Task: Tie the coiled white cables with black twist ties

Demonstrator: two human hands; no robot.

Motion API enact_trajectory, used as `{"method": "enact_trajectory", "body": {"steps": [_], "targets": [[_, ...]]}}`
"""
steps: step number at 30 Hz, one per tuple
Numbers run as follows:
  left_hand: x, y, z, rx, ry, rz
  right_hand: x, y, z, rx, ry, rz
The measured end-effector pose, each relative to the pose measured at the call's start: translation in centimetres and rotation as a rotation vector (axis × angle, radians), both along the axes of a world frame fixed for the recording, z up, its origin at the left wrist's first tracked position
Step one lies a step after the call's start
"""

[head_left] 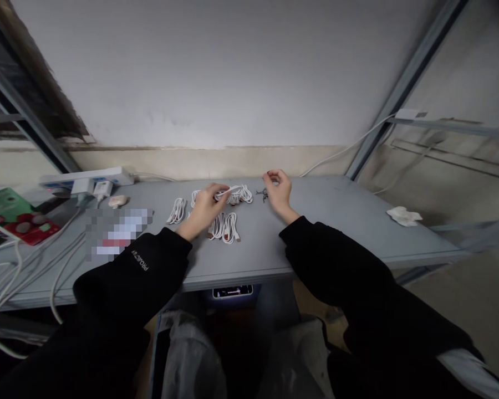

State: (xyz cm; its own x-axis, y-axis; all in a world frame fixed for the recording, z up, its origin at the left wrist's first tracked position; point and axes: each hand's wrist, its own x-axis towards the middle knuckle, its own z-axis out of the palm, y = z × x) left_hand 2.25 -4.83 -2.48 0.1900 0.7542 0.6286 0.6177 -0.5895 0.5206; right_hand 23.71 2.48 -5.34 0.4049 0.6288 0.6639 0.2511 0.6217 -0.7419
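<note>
My left hand (pixel 210 204) is closed on a coiled white cable (pixel 222 194), thumb and fingers pinching it just above the table. Close beside it on the right lies a group of coiled white cables (pixel 244 194). Nearer to me are more white cable coils (pixel 225 228), and a single white coil (pixel 177 211) lies to the left. My right hand (pixel 278 191) is raised in a pinch, with a tiny dark bit at the fingertips that looks like a black twist tie. Under it sits a small pile of black twist ties (pixel 261 194).
At the left stand a white power strip (pixel 108 176) with plugged-in chargers, a green and red package (pixel 16 216) and loose white cords (pixel 8 288). A crumpled white tissue (pixel 404 216) lies at the right. Metal frame posts (pixel 393 100) flank the grey table (pixel 336 233); a wall backs it.
</note>
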Motion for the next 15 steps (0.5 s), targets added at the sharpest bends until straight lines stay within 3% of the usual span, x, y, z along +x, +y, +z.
{"method": "enact_trajectory", "body": {"steps": [4,9,12,15], "targets": [[1.1,-0.9,-0.5,0.149,0.298,-0.131,1.1,1.3,-0.7,-0.055,0.025,-0.009],[3.7,-1.9,-1.2,0.081,0.787,-0.255,1.3,2.2,-1.4,-0.079,0.036,0.021],[4.6,-2.2,-1.3,0.031,0.842,-0.275,1.2,2.3,-1.5,-0.063,-0.003,0.034],[4.7,-2.6,-1.0,-0.016,0.771,-0.325,1.0,2.0,-1.3,-0.044,-0.063,0.02]]}}
